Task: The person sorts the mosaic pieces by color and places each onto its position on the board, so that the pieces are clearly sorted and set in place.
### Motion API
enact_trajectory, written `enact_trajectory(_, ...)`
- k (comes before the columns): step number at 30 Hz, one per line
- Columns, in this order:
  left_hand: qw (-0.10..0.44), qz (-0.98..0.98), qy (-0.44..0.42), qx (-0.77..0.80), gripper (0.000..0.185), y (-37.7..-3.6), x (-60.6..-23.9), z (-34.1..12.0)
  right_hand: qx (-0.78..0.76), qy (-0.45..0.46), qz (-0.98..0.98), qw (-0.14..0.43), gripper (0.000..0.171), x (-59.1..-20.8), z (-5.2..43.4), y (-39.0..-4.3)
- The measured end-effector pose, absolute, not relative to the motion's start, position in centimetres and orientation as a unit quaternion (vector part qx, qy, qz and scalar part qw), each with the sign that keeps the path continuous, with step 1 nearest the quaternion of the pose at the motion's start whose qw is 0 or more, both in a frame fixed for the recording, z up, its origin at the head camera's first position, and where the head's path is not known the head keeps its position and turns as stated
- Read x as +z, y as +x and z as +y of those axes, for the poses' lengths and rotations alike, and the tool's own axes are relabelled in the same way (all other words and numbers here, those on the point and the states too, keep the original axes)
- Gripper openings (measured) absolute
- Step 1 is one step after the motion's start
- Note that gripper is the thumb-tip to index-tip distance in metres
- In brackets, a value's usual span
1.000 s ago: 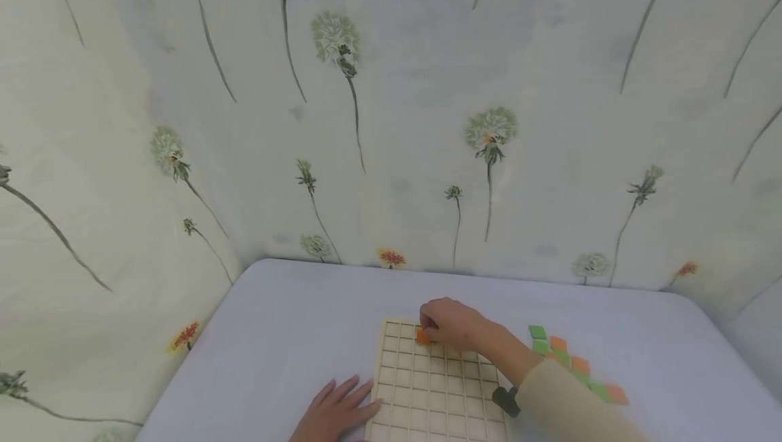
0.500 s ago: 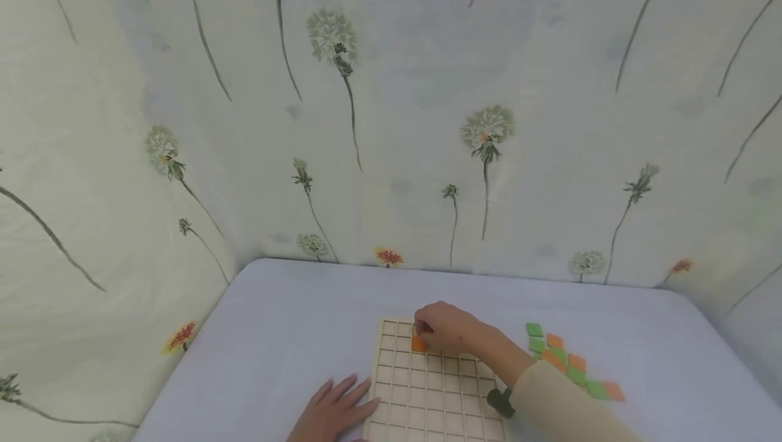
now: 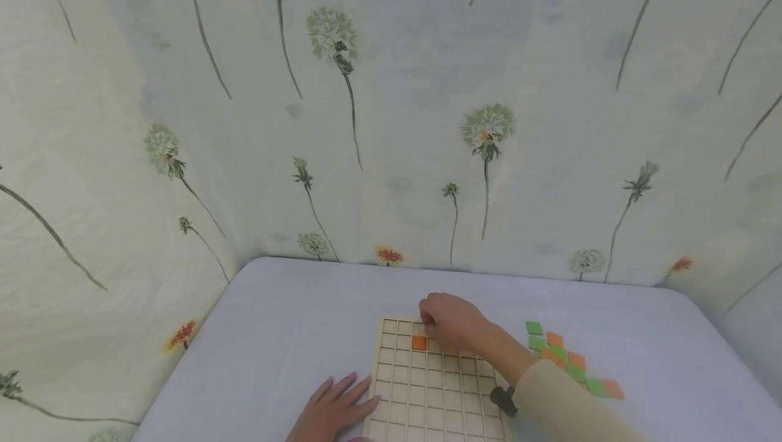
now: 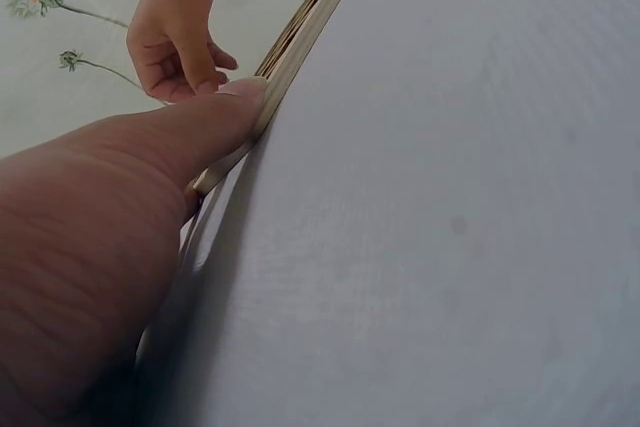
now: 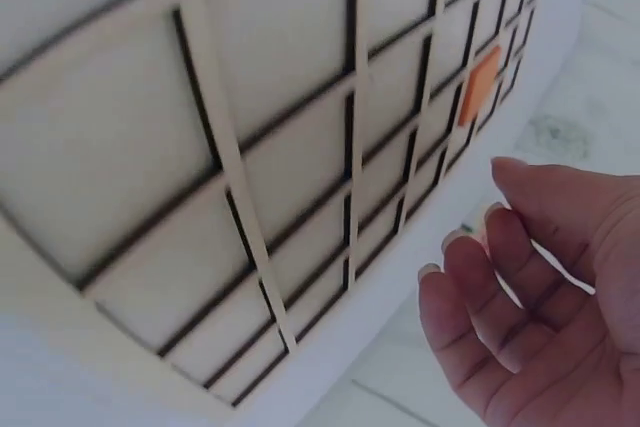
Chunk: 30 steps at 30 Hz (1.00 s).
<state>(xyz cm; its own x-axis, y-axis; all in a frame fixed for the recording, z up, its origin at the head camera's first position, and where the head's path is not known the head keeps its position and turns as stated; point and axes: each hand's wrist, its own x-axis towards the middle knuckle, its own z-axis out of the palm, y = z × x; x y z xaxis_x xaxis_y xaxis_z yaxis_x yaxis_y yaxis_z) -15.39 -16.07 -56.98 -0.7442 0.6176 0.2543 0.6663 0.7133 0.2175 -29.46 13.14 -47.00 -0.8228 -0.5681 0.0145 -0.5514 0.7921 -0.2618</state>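
Note:
A pale wooden grid board (image 3: 418,396) lies on the white table. One orange square tile (image 3: 419,342) sits in a cell near the board's far edge; the right wrist view also shows it in its cell. My right hand (image 3: 452,322) hovers just right of and beyond that tile, fingers loosely curled and holding nothing. In the right wrist view, a gap separates the fingertips from the board. My left hand (image 3: 334,407) rests at the board's left edge with fingers spread. Its thumb (image 4: 190,132) lies against the board's side in the left wrist view.
Several green and orange tiles (image 3: 576,373) lie loosely grouped right of the board, partly behind the right sleeve (image 3: 568,401). A dark green rounded object (image 3: 504,401) shows beside the cuff. Flower-patterned cloth (image 3: 391,123) hangs behind the white table (image 3: 293,320).
The right hand has let go of the orange tile, which now lies in its cell, and has lifted slightly up and to the right. The left hand has stayed at the board's edge.

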Motion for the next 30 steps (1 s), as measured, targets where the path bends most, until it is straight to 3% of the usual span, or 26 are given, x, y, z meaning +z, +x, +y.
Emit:
enact_trajectory(23,0.124,-0.914,-0.356,-0.150,0.055,-15.4,-56.4,-16.2,-0.125,-0.229,0.963,0.067,0.008,-45.1,24.3,-31.2)
enact_trajectory(30,0.119,-0.913,-0.355,-0.162,0.054,-15.2,-56.5,-15.9,-0.144,-0.199,0.966,0.085,0.011,-44.4,28.3,-30.8)
